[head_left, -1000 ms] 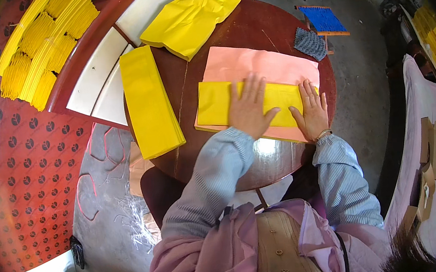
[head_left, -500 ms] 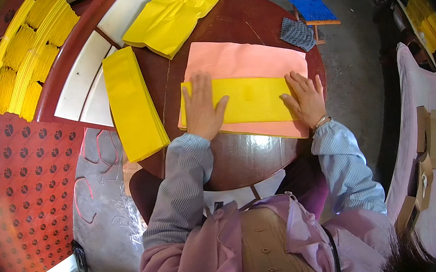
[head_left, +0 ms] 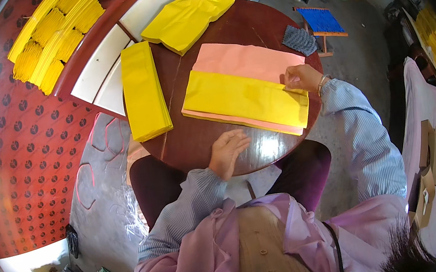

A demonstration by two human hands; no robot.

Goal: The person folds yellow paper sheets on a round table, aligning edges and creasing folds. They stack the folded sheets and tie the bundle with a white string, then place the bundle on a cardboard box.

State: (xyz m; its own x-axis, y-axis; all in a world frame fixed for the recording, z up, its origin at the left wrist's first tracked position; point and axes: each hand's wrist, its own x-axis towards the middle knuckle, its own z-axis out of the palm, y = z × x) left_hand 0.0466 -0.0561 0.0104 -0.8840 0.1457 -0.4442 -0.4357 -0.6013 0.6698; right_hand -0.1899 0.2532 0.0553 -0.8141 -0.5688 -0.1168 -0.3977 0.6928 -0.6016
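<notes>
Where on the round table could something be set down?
Bare: far side, between rumpled yellow sheet and grey cloth; left, between yellow stack and pink paper; near side, between pink paper and the left hand. Crowded: right edge, around the right hand.

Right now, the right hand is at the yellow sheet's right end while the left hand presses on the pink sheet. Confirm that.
Not quite: in the head view, the left hand is off the pink sheet. The right hand is at the yellow sheet's right end.
</notes>
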